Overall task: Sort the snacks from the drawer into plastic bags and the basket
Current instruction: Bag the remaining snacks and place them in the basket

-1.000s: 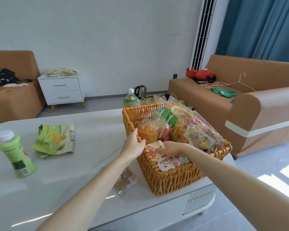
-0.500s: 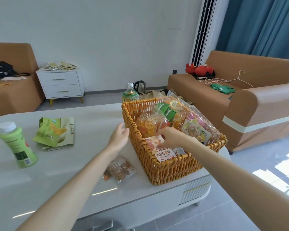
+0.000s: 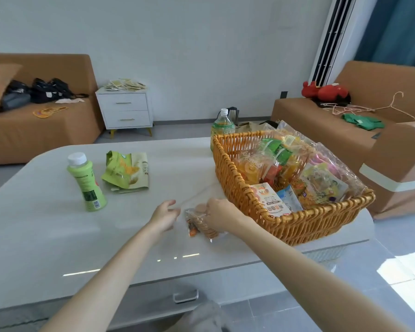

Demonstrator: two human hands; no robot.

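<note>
My right hand [image 3: 219, 215] curls over the top of the clear bag of biscuits [image 3: 203, 227], gripping it where it lies on the white table [image 3: 46, 236], just beside the wicker basket [image 3: 297, 226] packed with snacks. My left hand [image 3: 164, 215] hovers just left of the bag, fingers loose and relaxed.

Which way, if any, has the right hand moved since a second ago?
Yes. The right hand left the inside of the wicker basket, crossing its rim leftward, down to the clear snack bag on the table.
</note>
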